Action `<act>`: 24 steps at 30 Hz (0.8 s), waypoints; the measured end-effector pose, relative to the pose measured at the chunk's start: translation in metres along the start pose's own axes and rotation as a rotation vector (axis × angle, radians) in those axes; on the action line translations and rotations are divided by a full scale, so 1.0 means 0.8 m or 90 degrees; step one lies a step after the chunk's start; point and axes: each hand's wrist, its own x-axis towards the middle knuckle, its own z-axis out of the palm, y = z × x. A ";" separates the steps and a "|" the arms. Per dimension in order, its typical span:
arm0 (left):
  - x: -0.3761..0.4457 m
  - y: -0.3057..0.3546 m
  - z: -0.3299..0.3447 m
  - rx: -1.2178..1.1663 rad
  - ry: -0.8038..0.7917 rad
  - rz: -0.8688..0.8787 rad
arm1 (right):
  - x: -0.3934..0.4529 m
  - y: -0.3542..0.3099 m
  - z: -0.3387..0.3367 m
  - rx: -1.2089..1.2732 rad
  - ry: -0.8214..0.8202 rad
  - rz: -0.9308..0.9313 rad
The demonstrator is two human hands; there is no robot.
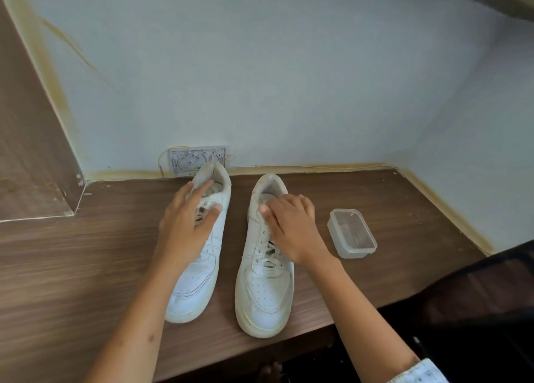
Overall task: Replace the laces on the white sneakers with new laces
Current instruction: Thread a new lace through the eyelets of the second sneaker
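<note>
**2 hands on 2 white sneakers**

At the lower centre of the frame, the right sneaker [264, 270] and left sneaker [199, 267] stand side by side on the wooden desk [72, 261], toes toward the camera. The left hand [187, 223] lies over the left sneaker's collar, fingers loosely spread. The right hand [291, 226] rests on the right sneaker's laces [267, 254], fingers close together. A clear plastic box [351, 233] sits just right.
</note>
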 end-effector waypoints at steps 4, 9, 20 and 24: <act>-0.005 -0.006 0.010 0.004 -0.024 0.016 | 0.026 -0.002 0.003 0.012 -0.073 0.090; -0.011 -0.004 0.004 -0.008 -0.033 0.008 | 0.016 -0.005 -0.002 0.224 0.007 0.109; -0.051 0.014 -0.006 -0.393 -0.081 -0.183 | -0.115 -0.041 0.054 0.601 0.057 0.323; -0.052 0.028 0.004 -0.357 -0.042 -0.181 | -0.118 -0.038 0.053 0.566 0.016 0.292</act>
